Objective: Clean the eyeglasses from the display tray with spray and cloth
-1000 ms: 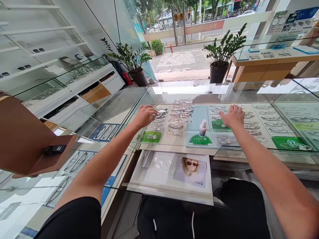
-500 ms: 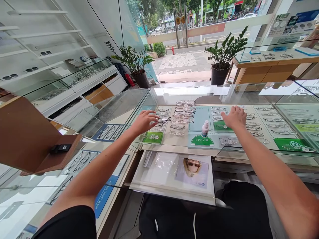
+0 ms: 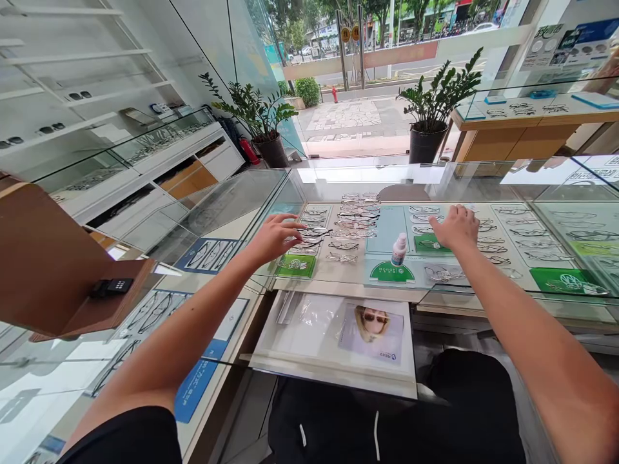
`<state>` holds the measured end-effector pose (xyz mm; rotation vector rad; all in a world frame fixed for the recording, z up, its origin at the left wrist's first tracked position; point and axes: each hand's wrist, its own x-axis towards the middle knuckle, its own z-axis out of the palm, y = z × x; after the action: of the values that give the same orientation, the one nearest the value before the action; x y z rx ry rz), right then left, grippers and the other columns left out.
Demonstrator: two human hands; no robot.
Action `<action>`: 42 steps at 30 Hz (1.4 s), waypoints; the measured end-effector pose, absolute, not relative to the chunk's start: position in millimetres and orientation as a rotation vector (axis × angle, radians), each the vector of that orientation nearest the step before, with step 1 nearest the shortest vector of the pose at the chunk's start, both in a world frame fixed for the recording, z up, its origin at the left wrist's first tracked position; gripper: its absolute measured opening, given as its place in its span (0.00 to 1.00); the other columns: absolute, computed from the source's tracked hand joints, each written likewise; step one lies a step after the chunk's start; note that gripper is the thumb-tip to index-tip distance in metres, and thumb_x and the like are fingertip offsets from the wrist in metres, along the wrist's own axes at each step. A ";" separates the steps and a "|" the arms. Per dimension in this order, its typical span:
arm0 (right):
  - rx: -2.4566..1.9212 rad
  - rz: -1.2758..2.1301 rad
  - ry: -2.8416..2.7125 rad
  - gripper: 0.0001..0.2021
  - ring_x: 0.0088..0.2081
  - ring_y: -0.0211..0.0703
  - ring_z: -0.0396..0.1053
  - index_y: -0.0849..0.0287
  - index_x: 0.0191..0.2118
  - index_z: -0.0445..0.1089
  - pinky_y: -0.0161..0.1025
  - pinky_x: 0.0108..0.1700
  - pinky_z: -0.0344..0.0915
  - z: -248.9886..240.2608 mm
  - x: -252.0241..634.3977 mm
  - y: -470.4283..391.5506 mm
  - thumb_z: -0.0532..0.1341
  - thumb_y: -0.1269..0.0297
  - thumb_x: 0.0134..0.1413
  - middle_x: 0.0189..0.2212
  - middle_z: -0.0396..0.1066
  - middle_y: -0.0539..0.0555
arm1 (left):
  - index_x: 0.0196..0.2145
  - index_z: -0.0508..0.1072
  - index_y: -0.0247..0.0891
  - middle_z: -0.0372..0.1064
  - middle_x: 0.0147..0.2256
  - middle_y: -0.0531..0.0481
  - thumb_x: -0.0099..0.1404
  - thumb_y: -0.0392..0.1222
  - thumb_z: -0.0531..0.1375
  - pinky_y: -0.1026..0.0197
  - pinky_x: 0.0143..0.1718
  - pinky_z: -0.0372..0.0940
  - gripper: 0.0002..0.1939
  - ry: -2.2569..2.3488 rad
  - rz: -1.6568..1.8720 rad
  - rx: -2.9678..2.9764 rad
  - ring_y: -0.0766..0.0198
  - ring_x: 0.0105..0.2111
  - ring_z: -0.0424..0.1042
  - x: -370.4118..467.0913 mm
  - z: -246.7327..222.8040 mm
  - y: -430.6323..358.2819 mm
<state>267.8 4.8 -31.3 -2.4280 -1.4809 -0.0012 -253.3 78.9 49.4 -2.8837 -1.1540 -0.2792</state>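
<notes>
My left hand [image 3: 278,237] is over the glass counter at centre left, its fingers bent round the temple end of a dark pair of glasses [image 3: 316,233]. More frames lie in rows beneath and beside it. A stack of glasses [image 3: 358,216] stands to its right. My right hand [image 3: 457,227] rests on the glass with fingers spread, holding nothing, above a green card [image 3: 429,243] and rows of frames. Between the hands stand a white bottle [image 3: 399,250] and a green half-round sign [image 3: 391,272].
An open drawer [image 3: 309,361] with a portrait card [image 3: 372,332] juts out in front of me. At the left stands a brown box [image 3: 53,264]. Potted plants [image 3: 273,151] [image 3: 425,142] stand beyond the counter.
The view has shifted slightly. Beside my left hand, the dark glasses look a little lower and more spread out. My right hand has stayed in place.
</notes>
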 end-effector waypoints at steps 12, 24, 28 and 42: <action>-2.439 0.002 -1.486 0.45 0.74 0.72 0.50 0.73 0.73 0.56 0.65 0.72 0.53 -28.9 267.6 4.2 0.46 0.36 0.68 0.74 0.55 0.75 | 0.36 0.85 0.47 0.82 0.54 0.50 0.72 0.45 0.61 0.36 0.64 0.59 0.11 -1.193 -0.284 -2.853 0.42 0.64 0.69 -243.3 46.9 84.4; -2.445 0.009 -1.476 0.44 0.73 0.73 0.50 0.74 0.72 0.57 0.65 0.72 0.52 -29.0 267.1 5.1 0.46 0.37 0.68 0.74 0.55 0.75 | 0.37 0.82 0.42 0.79 0.59 0.43 0.71 0.44 0.61 0.36 0.64 0.59 0.10 -1.182 -0.323 -2.777 0.40 0.65 0.67 -237.8 44.8 93.4; -2.435 0.005 -1.480 0.43 0.72 0.73 0.52 0.74 0.71 0.58 0.65 0.71 0.53 -27.8 265.9 4.1 0.47 0.38 0.68 0.73 0.56 0.76 | 0.45 0.80 0.43 0.73 0.62 0.39 0.70 0.44 0.63 0.37 0.62 0.59 0.09 -1.094 -0.569 -2.606 0.42 0.63 0.68 -224.8 49.4 59.9; -2.409 -0.023 -1.478 0.42 0.71 0.74 0.53 0.74 0.70 0.59 0.66 0.70 0.54 -30.9 267.2 6.0 0.48 0.38 0.68 0.72 0.58 0.77 | 0.35 0.73 0.42 0.75 0.32 0.48 0.82 0.52 0.51 0.58 0.35 0.61 0.20 -1.034 0.026 -3.212 0.58 0.33 0.74 -134.9 -83.1 -35.0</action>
<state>267.2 6.0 -30.9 -2.4088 -1.4783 -0.0226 -134.9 -35.0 -83.1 -3.2120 -1.0342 0.0257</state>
